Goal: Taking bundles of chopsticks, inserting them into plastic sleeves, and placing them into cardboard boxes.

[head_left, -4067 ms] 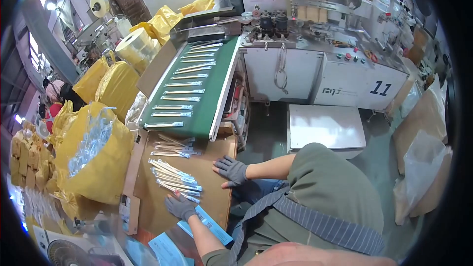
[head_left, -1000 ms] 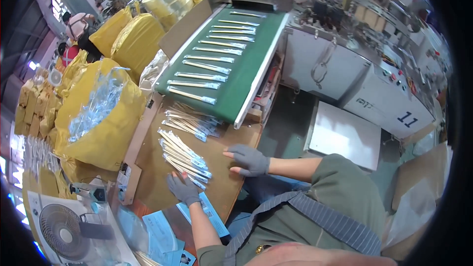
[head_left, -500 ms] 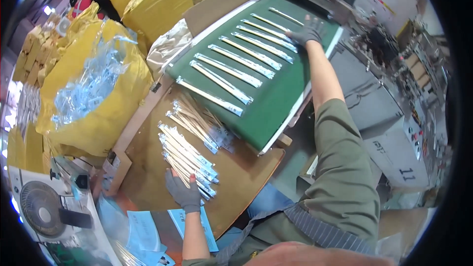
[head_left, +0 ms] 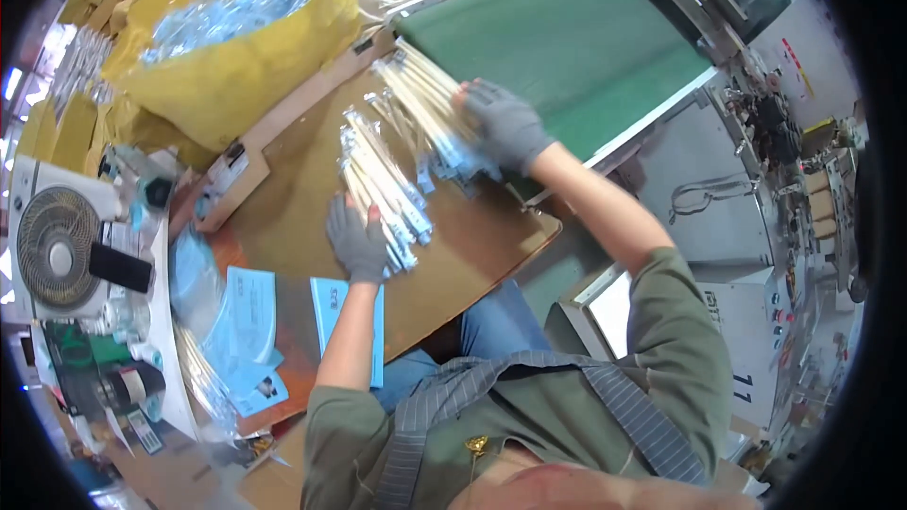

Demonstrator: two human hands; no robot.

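Observation:
Two piles of wrapped chopsticks, pale sticks in clear and blue sleeves, lie on a brown board. My left hand (head_left: 359,238), in a grey fingerless glove, rests at the near left side of the nearer pile of wrapped chopsticks (head_left: 381,179), thumb apart from the fingers. Farther off, my right hand (head_left: 507,123), gloved alike and slightly blurred, presses its outstretched fingers against the right side of a bunch of wrapped chopsticks (head_left: 425,99). That bunch lies across the near left end of a green conveyor belt (head_left: 576,47). A few more packets lie between the two piles.
A yellow sack (head_left: 236,71) of clear-and-blue wrappers stands beyond the board's wooden edge. Blue printed sheets (head_left: 250,312) lie at the near left, beside a fan (head_left: 61,250). Grey machine cabinets (head_left: 709,198) stand on the right.
My right hand has come from the belt's far end to its near left end. The packets spread along the belt are now bunched beside it. My left hand stays at the nearer pile.

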